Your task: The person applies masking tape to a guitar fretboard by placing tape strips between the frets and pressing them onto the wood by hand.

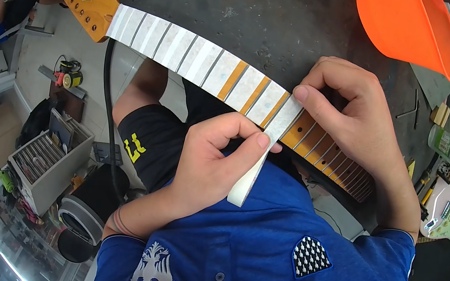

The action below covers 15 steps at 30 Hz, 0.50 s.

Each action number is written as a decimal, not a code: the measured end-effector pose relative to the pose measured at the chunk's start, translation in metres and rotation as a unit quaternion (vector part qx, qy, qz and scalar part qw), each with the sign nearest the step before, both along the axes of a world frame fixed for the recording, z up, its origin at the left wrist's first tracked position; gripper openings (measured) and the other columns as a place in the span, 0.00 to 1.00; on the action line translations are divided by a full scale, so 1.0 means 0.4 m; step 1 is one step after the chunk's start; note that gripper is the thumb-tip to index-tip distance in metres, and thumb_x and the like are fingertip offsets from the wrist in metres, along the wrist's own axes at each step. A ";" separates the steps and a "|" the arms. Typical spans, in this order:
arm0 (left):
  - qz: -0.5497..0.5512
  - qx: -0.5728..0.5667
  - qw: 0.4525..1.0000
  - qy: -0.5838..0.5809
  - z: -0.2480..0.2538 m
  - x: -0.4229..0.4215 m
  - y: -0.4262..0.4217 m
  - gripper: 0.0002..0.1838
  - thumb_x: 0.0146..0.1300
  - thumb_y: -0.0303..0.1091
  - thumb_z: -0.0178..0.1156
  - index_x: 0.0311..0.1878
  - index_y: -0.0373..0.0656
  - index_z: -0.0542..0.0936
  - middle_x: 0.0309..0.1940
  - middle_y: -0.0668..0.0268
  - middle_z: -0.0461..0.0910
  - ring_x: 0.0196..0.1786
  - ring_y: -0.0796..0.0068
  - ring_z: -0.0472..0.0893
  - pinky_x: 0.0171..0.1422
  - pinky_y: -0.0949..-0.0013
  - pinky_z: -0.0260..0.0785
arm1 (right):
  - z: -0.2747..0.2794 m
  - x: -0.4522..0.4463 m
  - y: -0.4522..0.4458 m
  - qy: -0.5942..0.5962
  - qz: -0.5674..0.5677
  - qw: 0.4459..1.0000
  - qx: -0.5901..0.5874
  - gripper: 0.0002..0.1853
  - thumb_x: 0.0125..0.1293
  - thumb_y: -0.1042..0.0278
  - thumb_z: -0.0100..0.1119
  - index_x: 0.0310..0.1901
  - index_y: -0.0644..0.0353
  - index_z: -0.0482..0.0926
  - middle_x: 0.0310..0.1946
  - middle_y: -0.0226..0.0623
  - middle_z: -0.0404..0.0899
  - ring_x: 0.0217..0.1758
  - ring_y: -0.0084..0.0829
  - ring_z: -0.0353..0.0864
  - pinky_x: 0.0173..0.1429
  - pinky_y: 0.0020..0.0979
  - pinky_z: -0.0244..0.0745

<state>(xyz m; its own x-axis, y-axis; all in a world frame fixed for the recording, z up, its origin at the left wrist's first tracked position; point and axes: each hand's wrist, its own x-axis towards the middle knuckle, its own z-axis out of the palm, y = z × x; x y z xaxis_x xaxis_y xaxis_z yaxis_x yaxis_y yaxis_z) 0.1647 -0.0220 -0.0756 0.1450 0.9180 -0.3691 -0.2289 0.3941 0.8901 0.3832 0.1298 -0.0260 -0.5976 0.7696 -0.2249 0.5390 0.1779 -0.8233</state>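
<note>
White tape [279,124] crossed the guitar neck [316,143], its tail pinched in the left hand [218,151], its far end pinched by the right hand [351,103]; uneven pulling could have skewed or creased it.

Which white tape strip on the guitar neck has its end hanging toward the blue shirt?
The strip between the left hand and right hand, nearest the uncovered fretboard; the other strips lie flat, without a tail.

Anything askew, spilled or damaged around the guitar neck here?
No spill or damage stands out. Only the white tape looks uneven: amber gaps show between strips on the neck, and one strip's loose end hangs past the left hand, probably unfinished.
</note>
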 end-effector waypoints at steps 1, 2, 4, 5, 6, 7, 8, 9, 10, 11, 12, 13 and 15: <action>-0.001 -0.001 1.000 0.001 0.001 0.000 0.000 0.12 0.91 0.33 0.66 0.54 0.32 0.90 0.49 0.56 0.98 0.46 0.82 0.91 0.53 0.71 0.85 | 0.000 0.000 0.000 0.000 0.000 1.000 0.000 0.14 0.79 0.63 0.75 0.42 0.68 0.90 0.34 0.42 0.90 0.39 0.35 0.91 0.47 0.38 0.82; -0.001 -0.001 1.000 0.001 0.001 -0.001 0.000 0.12 0.91 0.33 0.66 0.54 0.32 0.90 0.49 0.56 0.98 0.46 0.83 0.91 0.53 0.71 0.85 | -0.001 0.000 0.000 0.001 0.000 1.000 0.000 0.14 0.79 0.63 0.75 0.41 0.68 0.90 0.34 0.42 0.90 0.39 0.35 0.91 0.47 0.39 0.82; -0.001 -0.002 1.000 0.000 0.001 -0.001 -0.001 0.12 0.91 0.33 0.66 0.54 0.32 0.90 0.49 0.56 0.98 0.45 0.83 0.91 0.53 0.72 0.84 | -0.002 0.001 0.000 0.002 0.001 1.000 0.001 0.14 0.79 0.63 0.75 0.41 0.68 0.90 0.34 0.42 0.90 0.40 0.36 0.91 0.48 0.39 0.82; 0.000 -0.001 1.000 -0.001 0.001 -0.001 -0.001 0.12 0.91 0.33 0.66 0.54 0.32 0.90 0.49 0.56 0.98 0.45 0.83 0.91 0.53 0.72 0.84 | -0.001 0.001 0.000 0.001 0.002 1.000 0.002 0.14 0.79 0.63 0.75 0.41 0.68 0.90 0.34 0.42 0.90 0.40 0.36 0.91 0.48 0.39 0.82; 0.000 0.000 1.000 -0.003 0.002 -0.001 0.000 0.12 0.91 0.33 0.66 0.54 0.32 0.90 0.49 0.56 0.98 0.45 0.83 0.91 0.52 0.72 0.84 | 0.001 0.001 0.000 0.000 0.003 1.000 0.003 0.14 0.79 0.63 0.75 0.41 0.68 0.90 0.34 0.42 0.90 0.40 0.36 0.91 0.48 0.39 0.82; 0.001 0.000 1.000 -0.004 0.003 -0.001 0.001 0.11 0.91 0.33 0.66 0.53 0.33 0.90 0.49 0.56 0.98 0.45 0.83 0.90 0.52 0.72 0.84 | 0.002 0.001 0.000 -0.001 0.004 1.000 0.004 0.14 0.79 0.63 0.75 0.41 0.68 0.90 0.34 0.42 0.90 0.40 0.36 0.91 0.48 0.40 0.82; 0.001 0.000 1.000 -0.004 0.003 -0.001 0.001 0.11 0.91 0.33 0.66 0.53 0.33 0.90 0.49 0.56 0.98 0.45 0.83 0.90 0.52 0.72 0.84 | 0.001 0.001 0.000 -0.002 0.006 1.000 0.007 0.14 0.79 0.63 0.75 0.41 0.68 0.90 0.34 0.42 0.90 0.39 0.36 0.90 0.48 0.39 0.82; 0.002 -0.001 1.000 -0.004 0.003 -0.001 0.001 0.11 0.91 0.33 0.66 0.53 0.33 0.90 0.49 0.56 0.98 0.45 0.83 0.90 0.52 0.72 0.84 | 0.001 0.001 0.001 -0.003 0.007 1.000 0.009 0.14 0.78 0.63 0.75 0.41 0.68 0.90 0.34 0.42 0.89 0.39 0.36 0.90 0.48 0.39 0.82; 0.002 -0.002 1.000 -0.004 0.003 -0.001 0.001 0.11 0.91 0.32 0.66 0.53 0.33 0.90 0.49 0.56 0.98 0.45 0.84 0.90 0.52 0.72 0.84 | 0.000 0.001 0.001 -0.004 0.009 1.000 0.011 0.14 0.78 0.63 0.75 0.41 0.68 0.90 0.34 0.42 0.89 0.39 0.36 0.90 0.48 0.39 0.82; 0.001 -0.001 1.000 -0.003 0.002 0.000 0.001 0.11 0.91 0.32 0.66 0.53 0.33 0.90 0.49 0.56 0.98 0.45 0.83 0.90 0.52 0.72 0.84 | 0.001 0.001 0.001 -0.005 0.006 1.000 0.007 0.14 0.78 0.63 0.75 0.41 0.68 0.89 0.34 0.42 0.89 0.39 0.35 0.90 0.48 0.39 0.82; 0.001 0.000 1.000 -0.003 0.001 0.000 0.001 0.11 0.91 0.32 0.66 0.53 0.33 0.90 0.49 0.56 0.98 0.45 0.83 0.90 0.52 0.72 0.84 | 0.003 0.000 0.001 -0.006 0.005 1.000 0.004 0.14 0.78 0.63 0.75 0.41 0.69 0.89 0.34 0.42 0.89 0.39 0.35 0.90 0.48 0.39 0.82; 0.001 0.001 1.000 -0.002 0.000 0.000 0.001 0.11 0.91 0.32 0.66 0.53 0.33 0.90 0.49 0.56 0.98 0.45 0.83 0.90 0.52 0.72 0.84 | 0.004 -0.001 0.001 -0.007 0.003 1.000 0.000 0.14 0.78 0.63 0.75 0.41 0.69 0.89 0.34 0.42 0.89 0.39 0.35 0.90 0.48 0.39 0.82; 0.002 0.004 1.000 -0.002 -0.002 0.000 0.001 0.11 0.91 0.32 0.66 0.53 0.33 0.90 0.49 0.56 0.98 0.45 0.83 0.91 0.52 0.72 0.84 | 0.006 -0.003 0.002 -0.011 0.004 1.000 0.002 0.14 0.78 0.63 0.75 0.41 0.69 0.89 0.34 0.42 0.89 0.39 0.35 0.90 0.48 0.39 0.82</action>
<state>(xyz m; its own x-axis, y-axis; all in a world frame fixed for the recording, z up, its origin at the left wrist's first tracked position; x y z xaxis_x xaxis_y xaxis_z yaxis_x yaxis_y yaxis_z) 0.1648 -0.0216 -0.0763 0.1421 0.9215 -0.3615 -0.2335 0.3861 0.8924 0.3820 0.1306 -0.0235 -0.5991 0.7654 -0.2350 0.5548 0.1852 -0.8111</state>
